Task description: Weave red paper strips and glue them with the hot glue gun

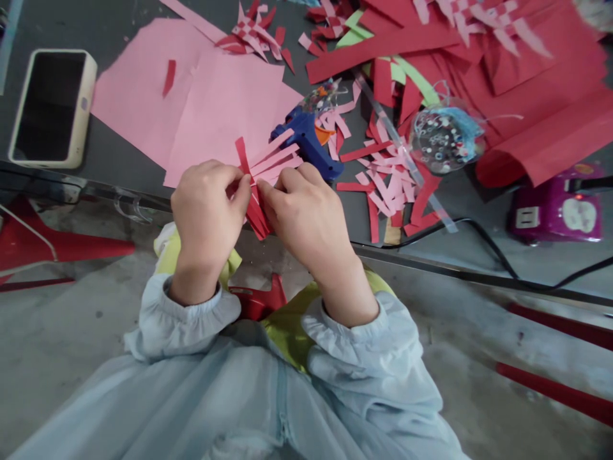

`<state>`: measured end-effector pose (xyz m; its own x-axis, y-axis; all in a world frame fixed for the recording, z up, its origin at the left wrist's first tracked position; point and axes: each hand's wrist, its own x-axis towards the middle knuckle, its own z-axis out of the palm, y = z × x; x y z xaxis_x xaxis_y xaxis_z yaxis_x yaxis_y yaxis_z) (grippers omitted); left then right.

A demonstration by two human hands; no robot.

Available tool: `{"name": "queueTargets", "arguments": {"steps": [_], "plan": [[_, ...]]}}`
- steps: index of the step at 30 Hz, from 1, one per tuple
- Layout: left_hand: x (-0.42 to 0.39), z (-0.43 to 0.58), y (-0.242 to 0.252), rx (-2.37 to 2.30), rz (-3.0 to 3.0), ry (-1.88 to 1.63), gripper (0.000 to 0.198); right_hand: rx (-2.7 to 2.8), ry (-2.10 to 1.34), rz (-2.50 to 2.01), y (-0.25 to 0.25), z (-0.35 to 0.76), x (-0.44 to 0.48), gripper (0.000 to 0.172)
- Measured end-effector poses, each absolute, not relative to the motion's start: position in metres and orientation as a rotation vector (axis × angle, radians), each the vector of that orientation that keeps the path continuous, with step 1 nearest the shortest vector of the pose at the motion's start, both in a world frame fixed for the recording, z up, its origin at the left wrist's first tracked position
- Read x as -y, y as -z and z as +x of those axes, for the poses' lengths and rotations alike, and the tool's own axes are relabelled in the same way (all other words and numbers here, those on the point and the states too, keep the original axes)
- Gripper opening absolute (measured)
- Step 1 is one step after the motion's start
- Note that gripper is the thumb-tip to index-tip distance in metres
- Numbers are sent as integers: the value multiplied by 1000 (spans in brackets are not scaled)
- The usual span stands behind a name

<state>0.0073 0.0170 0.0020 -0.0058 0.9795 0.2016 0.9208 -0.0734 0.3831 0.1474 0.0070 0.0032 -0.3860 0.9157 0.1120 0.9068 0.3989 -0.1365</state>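
Note:
Between my hands, at the table's front edge, is a bundle of crossed paper strips. Its pink strips (276,158) fan away to the upper right, and its red strips (257,216) hang toward me. My left hand (211,211) pinches the bundle between thumb and forefinger, near a red strip that sticks up. From the other side, my right hand (306,214) grips the same strips with curled fingers. How the strips cross is partly hidden by my fingertips. Pink paper sheets (225,108) lie just beyond. A blue glue gun (309,144) rests behind my right hand.
A phone (50,105) lies at the left. Paper scraps (387,182), a clear stick (407,150) and a bag of beads (445,137) are to the right. Red sheets (536,83) cover the far right. A purple device (558,211) with a black cable (498,255) sits near the edge.

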Motion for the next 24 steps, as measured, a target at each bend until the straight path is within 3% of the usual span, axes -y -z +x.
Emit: {"name": "queueTargets", "arguments": {"steps": [24], "plan": [[-15, 6, -2, -2049, 2119, -765, 18, 2467, -105, -1601, -3, 147, -7, 34]]}}
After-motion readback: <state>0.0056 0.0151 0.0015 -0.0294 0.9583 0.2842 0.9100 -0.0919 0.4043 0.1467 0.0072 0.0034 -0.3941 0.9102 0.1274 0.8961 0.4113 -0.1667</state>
